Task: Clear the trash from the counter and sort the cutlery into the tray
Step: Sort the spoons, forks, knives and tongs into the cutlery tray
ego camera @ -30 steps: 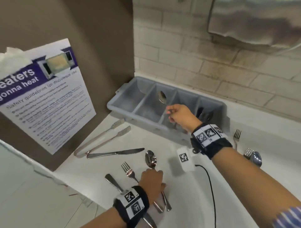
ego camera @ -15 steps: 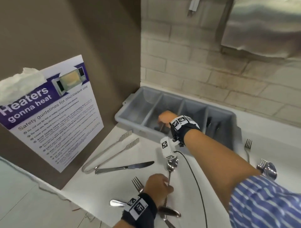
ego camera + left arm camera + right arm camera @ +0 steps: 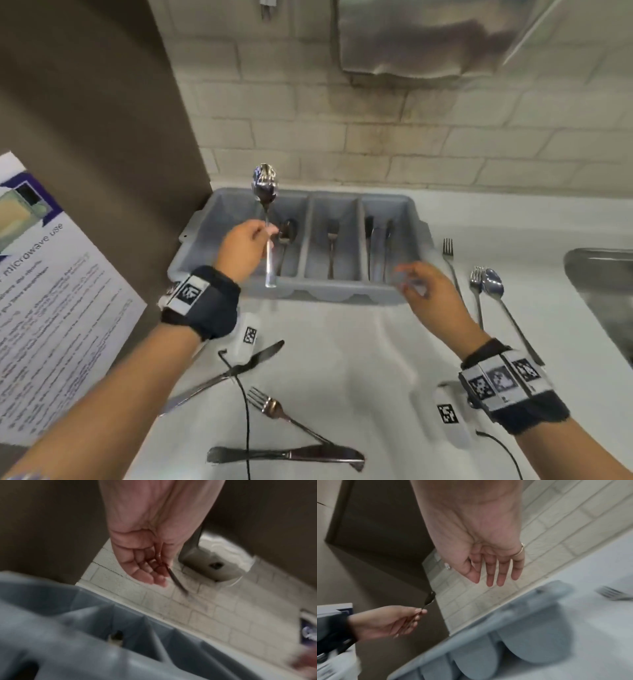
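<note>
My left hand (image 3: 255, 236) pinches a steel spoon (image 3: 264, 186) by its handle, bowl up, above the left half of the grey cutlery tray (image 3: 342, 295). The same spoon (image 3: 429, 599) shows in the right wrist view, held by the left hand (image 3: 412, 616). In the left wrist view the left hand (image 3: 150, 572) curls round the spoon's handle (image 3: 178, 584). The tray holds a spoon (image 3: 287, 233), a fork (image 3: 331, 240) and dark knives (image 3: 376, 240) in separate compartments. My right hand (image 3: 418, 284) hovers empty at the tray's front right corner, its fingers (image 3: 494, 572) straight.
On the white counter lie two knives (image 3: 236, 370) (image 3: 287, 454) and a fork (image 3: 274, 407) in front, and two forks (image 3: 448, 253) (image 3: 476, 287) with a spoon (image 3: 493, 287) to the right. A steel sink (image 3: 603, 294) is far right, a brown panel with a poster (image 3: 51, 291) left.
The left hand lifted a spoon from the counter up over the tray. The right hand left its spoon in the tray and drew back to the right, empty.
</note>
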Demonstrator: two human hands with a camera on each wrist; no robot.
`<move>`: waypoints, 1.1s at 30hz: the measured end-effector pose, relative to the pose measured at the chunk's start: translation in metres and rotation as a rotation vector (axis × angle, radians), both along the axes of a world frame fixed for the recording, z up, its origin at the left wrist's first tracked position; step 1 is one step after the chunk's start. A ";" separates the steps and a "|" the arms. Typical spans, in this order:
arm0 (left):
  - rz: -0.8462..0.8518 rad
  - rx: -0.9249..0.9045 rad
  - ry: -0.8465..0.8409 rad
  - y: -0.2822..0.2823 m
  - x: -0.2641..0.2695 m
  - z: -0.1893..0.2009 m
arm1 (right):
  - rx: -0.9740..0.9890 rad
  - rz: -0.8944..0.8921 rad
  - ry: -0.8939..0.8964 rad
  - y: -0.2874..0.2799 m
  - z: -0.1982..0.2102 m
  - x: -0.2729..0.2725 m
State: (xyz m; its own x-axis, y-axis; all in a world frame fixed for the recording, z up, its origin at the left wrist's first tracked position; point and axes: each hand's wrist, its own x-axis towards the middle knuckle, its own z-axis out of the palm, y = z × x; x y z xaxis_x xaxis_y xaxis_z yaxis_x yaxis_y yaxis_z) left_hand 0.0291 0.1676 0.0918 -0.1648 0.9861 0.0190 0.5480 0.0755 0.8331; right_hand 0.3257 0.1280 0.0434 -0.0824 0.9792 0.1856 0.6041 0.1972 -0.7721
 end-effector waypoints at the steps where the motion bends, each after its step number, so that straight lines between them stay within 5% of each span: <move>1: 0.011 -0.041 0.105 0.022 -0.001 0.000 | -0.003 -0.045 -0.061 -0.009 -0.010 0.010; 9: -0.062 -0.414 0.657 0.096 -0.002 -0.027 | -0.196 -0.348 -0.233 -0.032 -0.081 0.073; 15: 0.006 -0.264 0.510 0.078 0.011 -0.018 | -0.236 -0.418 -0.436 0.009 -0.088 0.093; 22: 0.054 -0.033 0.254 -0.016 0.021 0.002 | -0.355 -0.238 -0.687 0.058 -0.071 0.097; 27: 0.114 -0.079 0.384 -0.100 0.018 -0.020 | -0.387 -0.235 -0.735 0.075 -0.065 0.089; 33: 0.151 -0.379 0.532 -0.194 0.030 -0.065 | -0.388 -0.270 -0.632 0.067 -0.071 0.081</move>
State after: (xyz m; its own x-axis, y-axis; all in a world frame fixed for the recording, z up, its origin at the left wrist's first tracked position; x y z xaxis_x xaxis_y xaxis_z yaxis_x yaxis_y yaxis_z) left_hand 0.0588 -0.0269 0.0264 -0.3651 0.9076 -0.2072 0.8373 0.4174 0.3532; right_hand 0.4063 0.1952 -0.0274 0.1917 0.9655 -0.1764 0.9400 -0.2323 -0.2499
